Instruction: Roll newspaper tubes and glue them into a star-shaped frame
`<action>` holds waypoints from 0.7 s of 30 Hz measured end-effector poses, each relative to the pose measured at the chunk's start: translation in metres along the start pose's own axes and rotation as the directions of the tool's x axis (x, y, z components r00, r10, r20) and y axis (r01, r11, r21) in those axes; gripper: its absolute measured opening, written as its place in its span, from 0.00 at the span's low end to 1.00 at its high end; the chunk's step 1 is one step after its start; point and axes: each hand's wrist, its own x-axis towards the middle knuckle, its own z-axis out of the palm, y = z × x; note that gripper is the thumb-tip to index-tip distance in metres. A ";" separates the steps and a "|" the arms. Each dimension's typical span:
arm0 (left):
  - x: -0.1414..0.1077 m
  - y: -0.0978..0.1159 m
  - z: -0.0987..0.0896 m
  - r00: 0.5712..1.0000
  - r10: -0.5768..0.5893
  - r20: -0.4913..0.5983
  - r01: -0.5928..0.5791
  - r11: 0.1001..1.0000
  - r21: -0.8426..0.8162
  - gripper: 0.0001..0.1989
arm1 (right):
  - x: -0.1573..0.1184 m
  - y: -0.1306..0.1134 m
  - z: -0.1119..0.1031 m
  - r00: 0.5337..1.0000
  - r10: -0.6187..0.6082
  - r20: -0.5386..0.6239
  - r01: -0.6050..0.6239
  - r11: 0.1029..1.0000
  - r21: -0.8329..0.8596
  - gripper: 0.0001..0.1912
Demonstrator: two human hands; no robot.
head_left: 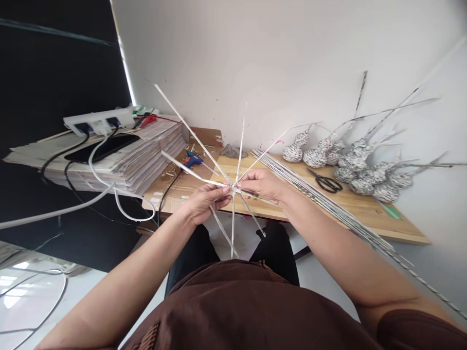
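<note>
Several thin rolled-paper sticks (240,150) cross at one centre and fan out like a star, held up over the front edge of the table. My left hand (206,200) pinches this star just left of its centre, thumb on top. On the other side, my right hand (263,185) is closed at the centre, its fingertips almost meeting those of the left. Some sticks point up toward the wall, others hang down over my lap. The crossing point is partly hidden by my fingers.
A bundle of paper sticks (310,194) lies along the table (394,226), beside black scissors (328,183). Woven gourd-shaped pieces (361,163) stand at the right. At left are stacked papers (156,155), a phone (104,147), a power strip (98,120) and a blue glue gun (193,161).
</note>
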 end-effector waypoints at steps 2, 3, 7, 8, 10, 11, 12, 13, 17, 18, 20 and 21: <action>0.000 -0.005 0.006 1.000 -0.017 -0.024 0.015 0.998 -0.054 0.17 | 0.000 0.003 0.000 1.000 -0.014 -0.011 0.013 0.998 -0.054 0.09; 0.000 -0.006 0.008 0.999 -0.011 -0.038 0.009 0.999 -0.039 0.17 | 0.001 0.006 0.000 0.999 -0.032 -0.021 0.030 0.995 -0.094 0.10; -0.002 -0.007 0.016 0.991 0.069 -0.111 -0.063 0.996 0.060 0.17 | 0.002 0.014 0.002 0.989 -0.115 -0.088 0.087 0.956 -0.279 0.11; -0.003 -0.009 0.018 0.986 0.105 -0.128 -0.092 0.991 0.100 0.17 | 0.002 0.016 0.004 0.986 -0.125 -0.111 0.084 0.945 -0.316 0.10; -0.004 -0.013 0.019 0.965 0.208 -0.160 -0.170 0.959 0.227 0.16 | 0.003 0.019 0.006 0.979 -0.134 -0.152 0.068 0.924 -0.376 0.08; -0.004 -0.015 0.020 0.950 0.261 -0.172 -0.205 0.936 0.286 0.16 | 0.003 0.020 0.006 0.977 -0.139 -0.163 0.065 0.918 -0.391 0.08; -0.004 -0.017 0.020 0.938 0.297 -0.178 -0.231 0.919 0.319 0.15 | 0.004 0.020 0.007 0.976 -0.143 -0.163 0.068 0.915 -0.398 0.08; -0.005 -0.019 0.021 0.935 0.307 -0.180 -0.242 0.919 0.312 0.15 | 0.004 0.021 0.006 0.977 -0.148 -0.152 0.077 0.916 -0.394 0.08; -0.006 -0.020 0.022 0.971 0.169 -0.166 -0.158 0.984 0.082 0.16 | 0.004 0.023 0.003 0.988 -0.146 -0.050 0.121 0.935 -0.335 0.09; -0.006 -0.020 0.023 0.976 0.146 -0.162 -0.139 0.989 0.054 0.16 | 0.004 0.023 0.002 0.989 -0.144 -0.042 0.122 0.936 -0.330 0.09; -0.007 -0.019 0.022 0.979 0.127 -0.158 -0.123 0.992 0.035 0.17 | 0.002 0.023 0.002 0.987 -0.150 -0.054 0.122 0.929 -0.350 0.08; -0.007 -0.020 0.022 0.981 0.122 -0.151 -0.119 0.992 0.032 0.16 | 0.001 0.022 0.003 0.986 -0.156 -0.062 0.122 0.920 -0.372 0.07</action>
